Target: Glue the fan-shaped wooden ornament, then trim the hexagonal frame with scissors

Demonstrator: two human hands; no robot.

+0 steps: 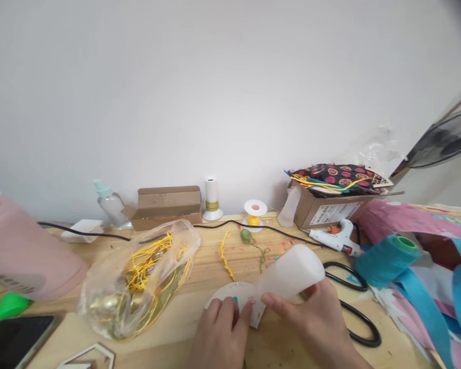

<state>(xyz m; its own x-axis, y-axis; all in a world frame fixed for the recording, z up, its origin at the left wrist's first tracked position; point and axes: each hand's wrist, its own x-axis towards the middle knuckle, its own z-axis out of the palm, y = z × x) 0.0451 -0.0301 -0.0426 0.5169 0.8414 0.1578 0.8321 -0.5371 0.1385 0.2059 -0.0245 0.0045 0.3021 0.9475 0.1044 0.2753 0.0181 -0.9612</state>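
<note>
Worktop point(206, 264), pale wood with pinkish-red stains toward the back, running up to a plain light-grey wall point(230, 102); at far right a dark fan point(449, 141) stands partly in frame. Head view: your right hand point(318, 318) is curled around a translucent white bottle point(292, 271), tipped with its round base up to the right; its lower end is just beside the white flat piece point(221, 293). That piece lies on the wood at front centre, under the fingers of your left hand point(221, 333); whether these pinch it or only press, you cannot tell. Yellow braided cord point(225, 256) runs back from its far edge; green thread point(246, 236) lies beyond. Left side: plastic bag point(184, 237) with yellow strings and gold-coloured pieces, pink container point(30, 251), green object point(12, 306), phone point(19, 335), and a white angular frame point(105, 349). Back row along the wall: spray bottle point(113, 207), open carton point(169, 205), upright spool point(212, 197), yellow-wound spool point(255, 218), cardboard box point(330, 211) topped with patterned fabric; black cable point(228, 222) crosses in front of most of these. Crowding your right hand: black-handled scissors point(375, 333), blades hidden; behind them, glue gun point(336, 238) and teal thread cone point(384, 261), with pink and blue fabric point(422, 297) heaped to the frame's edge. Bare wood shows between bag and braided cord, and from your hands back to the cable; near edge out of frame.
</note>
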